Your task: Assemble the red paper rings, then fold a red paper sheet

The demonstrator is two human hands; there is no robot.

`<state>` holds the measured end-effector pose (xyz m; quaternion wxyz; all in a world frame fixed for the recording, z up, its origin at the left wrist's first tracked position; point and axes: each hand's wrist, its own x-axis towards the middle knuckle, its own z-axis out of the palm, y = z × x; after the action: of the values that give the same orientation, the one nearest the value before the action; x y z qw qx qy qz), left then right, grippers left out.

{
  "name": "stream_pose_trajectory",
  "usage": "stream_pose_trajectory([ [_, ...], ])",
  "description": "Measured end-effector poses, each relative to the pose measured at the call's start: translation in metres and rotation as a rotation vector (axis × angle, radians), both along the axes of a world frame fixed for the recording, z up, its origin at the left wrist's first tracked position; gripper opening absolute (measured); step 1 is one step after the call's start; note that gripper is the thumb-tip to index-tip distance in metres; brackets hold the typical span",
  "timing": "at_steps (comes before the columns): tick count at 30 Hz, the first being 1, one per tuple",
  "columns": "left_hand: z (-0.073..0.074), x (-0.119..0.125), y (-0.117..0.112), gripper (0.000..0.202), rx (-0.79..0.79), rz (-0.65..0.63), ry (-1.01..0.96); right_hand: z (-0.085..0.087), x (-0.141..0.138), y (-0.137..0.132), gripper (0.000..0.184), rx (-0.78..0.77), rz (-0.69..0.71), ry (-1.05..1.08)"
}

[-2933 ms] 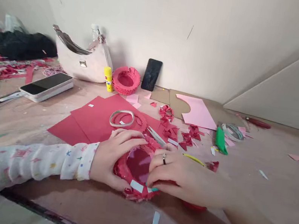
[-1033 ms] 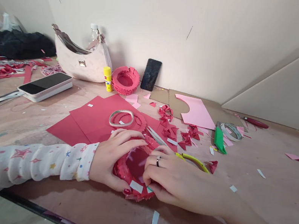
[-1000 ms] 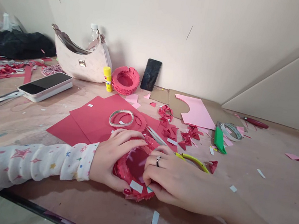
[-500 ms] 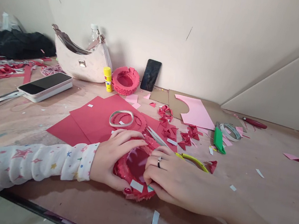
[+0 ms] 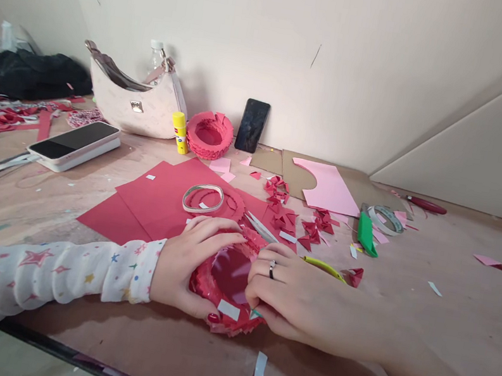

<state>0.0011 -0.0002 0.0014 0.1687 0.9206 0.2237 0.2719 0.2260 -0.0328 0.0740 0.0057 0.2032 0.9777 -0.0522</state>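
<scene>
Head view: I've got the left hand (image 5: 190, 264) curled over the rim of a red folded-paper bowl (image 5: 204, 286), and the right hand (image 5: 308, 303) pressed on its right side, pinch unclear. Bowl sits near the table's near edge, just beside the red card sheets (image 5: 130, 219).

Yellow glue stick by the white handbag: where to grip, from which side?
Best around the barrel of the yellow glue stick, mid-height, coming from the near side. It stands on end between the white handbag and the pink paper ring, so the near side likely gives the fingers room.
</scene>
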Motion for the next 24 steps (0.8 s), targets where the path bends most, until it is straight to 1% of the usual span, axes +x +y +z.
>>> stream_pose_trajectory([
  [8,0.004,0.001,-0.001,0.089,-0.031,0.014,0.009,-0.002,0.005,0.001,0.012,-0.020,-0.022,0.027],
  [11,0.004,0.001,-0.002,0.089,-0.031,0.010,0.001,0.004,0.006,0.001,0.014,-0.048,-0.042,0.010],
  [14,0.004,0.001,-0.002,0.089,-0.034,0.009,0.003,0.013,0.007,0.000,0.017,-0.085,-0.081,-0.007],
  [19,0.005,0.001,-0.002,0.089,-0.036,0.005,-0.006,0.026,0.009,0.000,0.014,-0.107,-0.118,-0.007],
  [22,0.005,0.001,-0.002,0.090,-0.044,0.006,0.000,0.028,0.017,0.003,0.014,-0.070,-0.179,-0.052],
  [24,0.005,0.001,-0.002,0.090,-0.050,0.011,0.006,0.025,0.026,0.008,0.014,-0.032,-0.242,-0.046],
])
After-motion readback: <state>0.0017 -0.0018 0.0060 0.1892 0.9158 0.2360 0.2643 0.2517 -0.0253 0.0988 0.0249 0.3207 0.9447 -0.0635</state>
